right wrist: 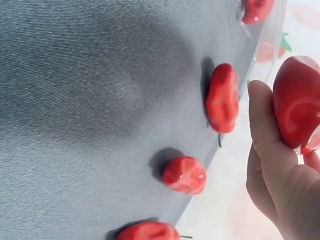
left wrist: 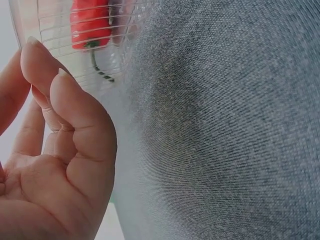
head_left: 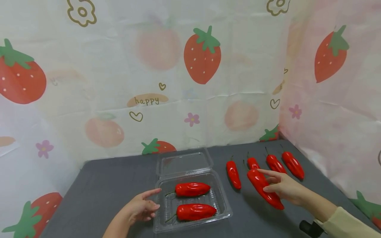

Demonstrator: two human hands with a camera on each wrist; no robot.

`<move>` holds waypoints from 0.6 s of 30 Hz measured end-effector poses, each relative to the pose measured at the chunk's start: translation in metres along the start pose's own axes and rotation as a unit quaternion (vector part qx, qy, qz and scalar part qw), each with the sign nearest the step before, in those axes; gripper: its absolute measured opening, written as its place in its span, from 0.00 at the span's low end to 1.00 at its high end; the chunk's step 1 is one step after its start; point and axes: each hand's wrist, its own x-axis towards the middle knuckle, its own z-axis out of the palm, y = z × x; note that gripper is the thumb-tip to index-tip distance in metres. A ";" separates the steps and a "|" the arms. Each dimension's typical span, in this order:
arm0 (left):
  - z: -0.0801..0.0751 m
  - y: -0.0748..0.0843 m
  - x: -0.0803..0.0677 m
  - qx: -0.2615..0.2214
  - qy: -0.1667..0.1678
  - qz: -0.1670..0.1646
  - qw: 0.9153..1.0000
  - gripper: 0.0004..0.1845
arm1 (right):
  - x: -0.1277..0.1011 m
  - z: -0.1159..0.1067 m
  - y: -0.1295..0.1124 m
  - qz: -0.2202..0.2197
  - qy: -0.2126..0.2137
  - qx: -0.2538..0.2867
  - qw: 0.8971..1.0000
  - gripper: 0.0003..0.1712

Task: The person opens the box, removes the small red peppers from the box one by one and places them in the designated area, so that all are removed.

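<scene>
A red pepper [head_left: 263, 186] is held above the table by my right hand [head_left: 282, 187], pinched between thumb and fingers, its stem pointing up and away. In the right wrist view this pepper [right wrist: 295, 100] fills the grasp. The clear plastic clamshell box [head_left: 221, 193] lies with its lid [head_left: 184, 163] folded back. Two red peppers lie crosswise inside, one farther [head_left: 192, 189] and one nearer [head_left: 196, 212], stems to the left. My left hand [head_left: 138, 206] is at the box's left side, index finger stretched to the rim, other fingers loosely bent and holding nothing.
Several more red peppers lie in a row on the grey cloth-covered table [head_left: 113, 185], right of the box; the closest to it is a slim pepper [head_left: 233, 175]. A printed curtain [head_left: 178, 125] closes off the back and sides. A black band [head_left: 311, 228] sits at the right wrist.
</scene>
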 end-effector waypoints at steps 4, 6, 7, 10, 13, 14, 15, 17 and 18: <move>0.000 -0.001 0.002 0.000 0.000 0.002 1.000 0.36 | -0.005 -0.007 0.004 -0.002 0.000 0.009 1.000 0.43; 0.000 -0.001 0.002 0.000 -0.001 0.002 1.000 0.36 | -0.007 -0.011 0.006 -0.003 0.000 0.012 1.000 0.42; 0.000 -0.001 0.003 0.000 -0.001 0.003 1.000 0.36 | -0.008 -0.014 0.007 -0.001 0.002 0.014 1.000 0.42; 0.000 0.000 0.003 0.001 -0.002 0.005 1.000 0.36 | -0.012 -0.022 0.010 -0.001 0.002 0.021 1.000 0.41; 0.001 0.001 0.003 -0.001 -0.003 0.006 1.000 0.36 | -0.016 -0.031 0.014 0.003 0.004 0.029 1.000 0.40; 0.001 0.001 0.003 -0.001 -0.003 0.005 1.000 0.36 | -0.017 -0.034 0.015 0.005 0.005 0.031 0.999 0.40; 0.001 0.001 0.003 -0.002 -0.004 0.005 1.000 0.36 | -0.019 -0.037 0.015 0.007 0.006 0.032 0.999 0.39; 0.001 0.001 0.003 -0.001 -0.003 0.005 1.000 0.36 | -0.021 -0.042 0.017 0.014 0.008 0.026 1.000 0.40; 0.001 0.001 0.003 -0.001 -0.002 0.004 1.000 0.36 | -0.022 -0.045 0.017 0.018 0.008 0.024 1.000 0.40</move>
